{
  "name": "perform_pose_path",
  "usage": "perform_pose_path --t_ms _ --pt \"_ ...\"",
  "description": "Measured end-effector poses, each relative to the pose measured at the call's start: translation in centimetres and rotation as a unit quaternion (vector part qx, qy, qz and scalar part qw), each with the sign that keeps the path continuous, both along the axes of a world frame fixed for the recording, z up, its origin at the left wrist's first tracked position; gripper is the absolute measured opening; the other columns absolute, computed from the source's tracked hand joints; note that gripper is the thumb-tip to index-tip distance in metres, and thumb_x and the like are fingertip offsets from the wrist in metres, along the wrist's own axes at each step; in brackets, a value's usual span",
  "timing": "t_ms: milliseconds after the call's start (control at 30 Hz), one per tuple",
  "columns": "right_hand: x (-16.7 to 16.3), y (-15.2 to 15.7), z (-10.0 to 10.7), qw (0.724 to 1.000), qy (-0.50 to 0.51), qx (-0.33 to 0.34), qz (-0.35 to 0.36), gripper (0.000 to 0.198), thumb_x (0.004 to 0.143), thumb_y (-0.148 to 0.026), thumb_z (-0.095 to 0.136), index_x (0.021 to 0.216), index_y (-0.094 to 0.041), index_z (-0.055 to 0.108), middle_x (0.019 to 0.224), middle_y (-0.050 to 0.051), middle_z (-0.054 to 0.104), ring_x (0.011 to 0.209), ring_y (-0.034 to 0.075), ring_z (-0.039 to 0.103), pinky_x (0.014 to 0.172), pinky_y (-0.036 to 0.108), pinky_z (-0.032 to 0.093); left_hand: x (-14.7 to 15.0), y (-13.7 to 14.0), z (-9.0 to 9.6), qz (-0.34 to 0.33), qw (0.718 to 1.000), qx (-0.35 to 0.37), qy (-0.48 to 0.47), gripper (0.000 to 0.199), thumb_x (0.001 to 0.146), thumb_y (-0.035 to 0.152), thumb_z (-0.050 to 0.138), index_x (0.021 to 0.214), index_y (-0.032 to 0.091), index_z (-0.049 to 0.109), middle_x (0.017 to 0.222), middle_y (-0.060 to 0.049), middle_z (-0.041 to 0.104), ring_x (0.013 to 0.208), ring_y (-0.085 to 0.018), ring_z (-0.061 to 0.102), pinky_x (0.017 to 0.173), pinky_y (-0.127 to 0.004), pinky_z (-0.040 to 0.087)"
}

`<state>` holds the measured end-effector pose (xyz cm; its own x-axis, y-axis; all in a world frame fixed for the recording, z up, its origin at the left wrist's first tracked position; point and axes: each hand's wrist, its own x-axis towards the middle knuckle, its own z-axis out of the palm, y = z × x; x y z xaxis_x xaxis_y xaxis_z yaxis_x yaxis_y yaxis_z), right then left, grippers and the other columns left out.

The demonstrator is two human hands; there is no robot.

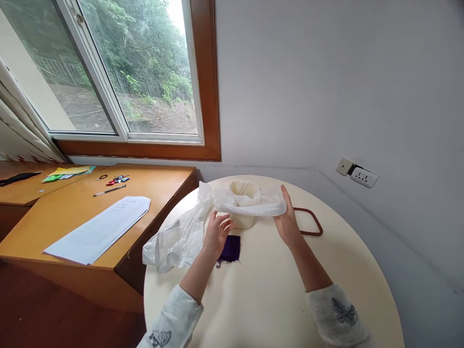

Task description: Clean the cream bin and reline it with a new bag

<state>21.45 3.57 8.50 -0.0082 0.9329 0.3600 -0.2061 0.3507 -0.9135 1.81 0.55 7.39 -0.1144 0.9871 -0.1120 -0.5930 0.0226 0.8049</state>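
The hands are apart: the left hand (216, 234), fingers loosely curled and parted, is at the near side of the white bag (224, 200), which drapes over a bin (243, 221) on the far part of the table (268, 299) and spreads left; the right hand (287, 223) touches its right end, though whether it grips I cannot tell, fingers being hidden; a purple cloth (232, 248) lies near the bin, a brown frame (311, 234) right

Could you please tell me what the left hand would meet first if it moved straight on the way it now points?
Most likely the thin white plastic bag draped over the cream rounded container, just ahead of the left hand, though depth is hard to judge from one view.
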Motion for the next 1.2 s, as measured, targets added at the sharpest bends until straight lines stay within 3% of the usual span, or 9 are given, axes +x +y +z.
perform_pose_path --t_ms 167,433,633,833,933,1033,1133,1200 --pt "1.1 1.8 1.5 0.999 0.014 0.015 0.034 0.086 0.070 -0.046 0.062 0.140 -0.033 0.014 0.144 0.005 0.031 0.121 0.021 0.044 0.091 0.035 0.046 -1.9 2.0 2.8 0.018 0.999 0.026 -0.001 0.043 0.070 0.019 0.052 0.111 0.028 0.043 0.081 0.002 0.051 0.067 -0.009 0.056 0.076 -0.025 0.049" --pt "2.2 4.5 4.2 0.999 0.028 0.037 0.021 0.062 0.071 -0.040 0.062 0.129 -0.031 0.040 0.138 0.002 0.041 0.125 0.020 0.039 0.094 0.035 0.041 -4.4 6.2 6.6 0.023 0.997 0.053 0.056 0.071 0.068 0.020 0.055 0.132 0.038 0.029 0.092 -0.001 0.048 0.073 -0.011 0.055 0.073 -0.025 0.046" --pt "2.3 5.1 7.1 0.997 0.015 0.065 0.023 0.041 0.072 -0.038 0.061 0.112 -0.028 0.057 0.121 0.001 0.056 0.120 0.019 0.043 0.099 0.036 0.033 -5.1 7.4 9.5 0.005 0.987 0.121 0.105 0.079 0.068 0.024 0.060 0.135 0.043 0.022 0.102 -0.001 0.053 0.087 -0.014 0.055 0.081 -0.030 0.043" --pt "1.0 5.4 10.1 0.994 -0.005 0.103 0.024 0.019 0.074 -0.037 0.058 0.083 -0.022 0.064 0.091 0.002 0.065 0.096 0.019 0.055 0.087 0.032 0.040 -4.9 8.5 11.8 -0.035 0.971 0.170 0.167 0.077 0.071 0.027 0.064 0.135 0.042 0.023 0.112 -0.002 0.053 0.114 -0.017 0.046 0.099 -0.039 0.031" --pt "-0.3 5.4 11.4 0.994 0.000 0.098 0.049 0.017 0.072 -0.038 0.059 0.070 -0.020 0.061 0.072 0.001 0.061 0.079 0.017 0.055 0.072 0.029 0.043 -4.3 8.3 11.9 -0.088 0.944 0.204 0.243 0.085 0.067 0.024 0.070 0.136 0.039 0.023 0.121 -0.007 0.048 0.124 -0.020 0.038 0.100 -0.042 0.029" --pt "-1.7 4.5 12.5 0.990 0.014 0.086 0.112 0.018 0.068 -0.037 0.063 0.065 -0.019 0.059 0.062 -0.001 0.054 0.067 0.015 0.052 0.062 0.026 0.042 -3.8 8.1 10.8 -0.130 0.886 0.224 0.386 0.095 0.053 0.020 0.078 0.134 0.038 0.031 0.130 -0.009 0.042 0.126 -0.026 0.036 0.100 -0.043 0.031" --pt "-2.5 3.0 13.3 0.979 0.004 0.077 0.190 0.020 0.068 -0.037 0.064 0.064 -0.018 0.057 0.058 -0.003 0.049 0.060 0.012 0.048 0.057 0.025 0.039 -3.8 8.4 9.0 -0.098 0.818 0.242 0.513 0.081 0.044 0.023 0.082 0.119 0.031 0.053 0.127 -0.009 0.046 0.121 -0.030 0.040 0.098 -0.044 0.034" --pt "-2.5 2.2 13.4 0.971 -0.012 0.069 0.228 0.025 0.068 -0.037 0.064 0.058 -0.018 0.051 0.055 -0.004 0.042 0.054 0.010 0.041 0.052 0.023 0.034 -4.3 9.0 8.0 -0.063 0.802 0.241 0.542 0.062 0.040 0.024 0.082 0.100 0.026 0.065 0.116 -0.009 0.053 0.118 -0.032 0.041 0.098 -0.046 0.034"
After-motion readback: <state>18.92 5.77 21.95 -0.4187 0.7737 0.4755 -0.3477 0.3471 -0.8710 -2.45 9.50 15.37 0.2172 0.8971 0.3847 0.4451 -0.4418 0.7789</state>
